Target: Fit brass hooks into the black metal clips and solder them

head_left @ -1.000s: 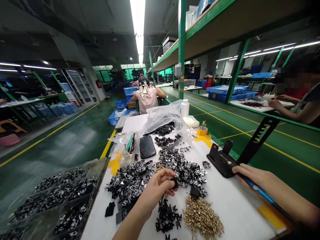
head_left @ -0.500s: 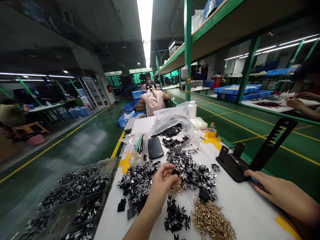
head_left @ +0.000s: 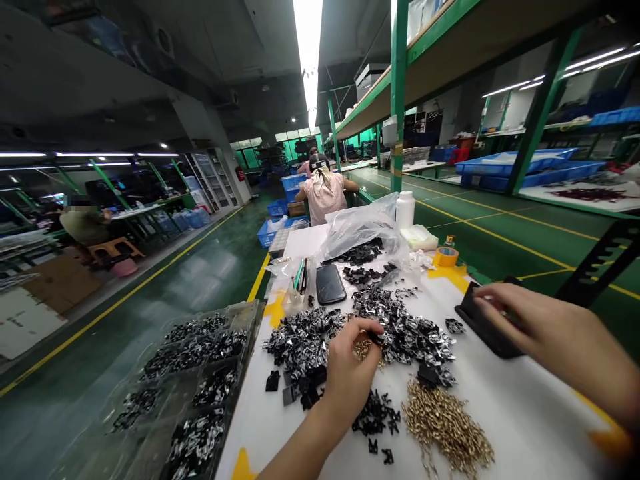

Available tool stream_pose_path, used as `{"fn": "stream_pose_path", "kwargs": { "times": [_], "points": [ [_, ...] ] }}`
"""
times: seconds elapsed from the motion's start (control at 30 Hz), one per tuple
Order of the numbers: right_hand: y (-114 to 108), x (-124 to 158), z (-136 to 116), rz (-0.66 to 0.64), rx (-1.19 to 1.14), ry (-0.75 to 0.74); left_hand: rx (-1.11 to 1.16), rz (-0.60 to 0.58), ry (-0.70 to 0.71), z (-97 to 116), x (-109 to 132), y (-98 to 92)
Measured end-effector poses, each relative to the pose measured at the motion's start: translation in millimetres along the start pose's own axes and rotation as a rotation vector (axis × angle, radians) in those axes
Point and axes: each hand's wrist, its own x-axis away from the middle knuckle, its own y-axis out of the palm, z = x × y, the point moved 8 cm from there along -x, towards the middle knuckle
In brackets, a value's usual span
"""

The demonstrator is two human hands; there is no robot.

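The left hand (head_left: 350, 367) and right hand (head_left: 545, 327) are bare, as are both forearms (head_left: 300, 457).

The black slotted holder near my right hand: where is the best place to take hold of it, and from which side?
Take the long slotted arm from the right side. It slants up past the table edge, clear of the surface, so fingers can likely close around it. The flat base sits low, beneath your right hand, and is harder to get under.
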Motion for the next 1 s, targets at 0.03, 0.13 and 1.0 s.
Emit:
{"fn": "stream_pose_path", "kwargs": {
  "times": [0.03, 0.13, 1.0],
  "points": [
    [3.0, -12.4, -23.6, -0.013, 0.009, -0.012, -0.015, -0.001, 0.016, 0.8, 0.4, 0.7],
    [34.2, -28.0, -89.9, -0.221, -0.284, -0.225, -0.054, -0.004, 0.048, 1.8, 1.3, 1.9],
    [79.0, -12.4, -75.3, -0.199, -0.378, -0.175, -0.133, -0.078, 0.095, -2.5, -2.2, 5.8]
  ]
}}
